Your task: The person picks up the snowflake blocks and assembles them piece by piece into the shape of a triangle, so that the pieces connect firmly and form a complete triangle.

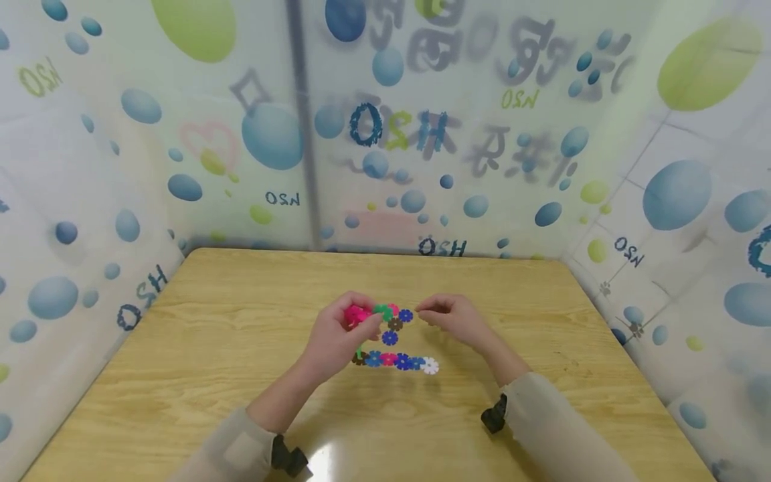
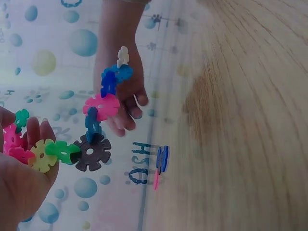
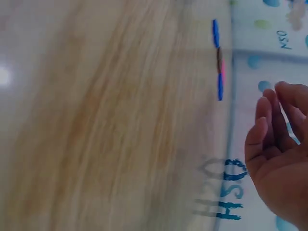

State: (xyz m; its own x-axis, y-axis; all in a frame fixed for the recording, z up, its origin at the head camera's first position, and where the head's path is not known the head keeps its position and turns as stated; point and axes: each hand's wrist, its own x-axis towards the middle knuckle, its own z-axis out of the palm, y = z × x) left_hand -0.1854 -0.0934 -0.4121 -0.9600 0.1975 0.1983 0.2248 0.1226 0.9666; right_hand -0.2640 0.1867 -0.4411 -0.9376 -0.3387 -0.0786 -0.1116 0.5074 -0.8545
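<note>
My left hand (image 1: 340, 335) grips a chain of plastic snowflake discs (image 2: 93, 152) by its pink and green end. From the fingers the chain bends through yellow, green and dark brown discs, then runs rightward in blue and pink to a white disc (image 1: 430, 365) at its free end. To the right, my right hand (image 1: 458, 320) hovers over the table with loosely bent fingers (image 3: 260, 130) and nothing between them. Between the hands lie a few loose discs: a blue disc (image 1: 405, 315), a brown disc (image 1: 395, 324), another blue disc (image 1: 389, 338) and a pink one partly covered.
A wood-grain table (image 1: 241, 288) spreads under both hands. Behind it and at both sides hang pale curtains (image 1: 482, 167) printed with blue and green drops. A small black wrist device (image 1: 494, 415) is strapped at the right cuff, with another (image 1: 289, 456) at the left.
</note>
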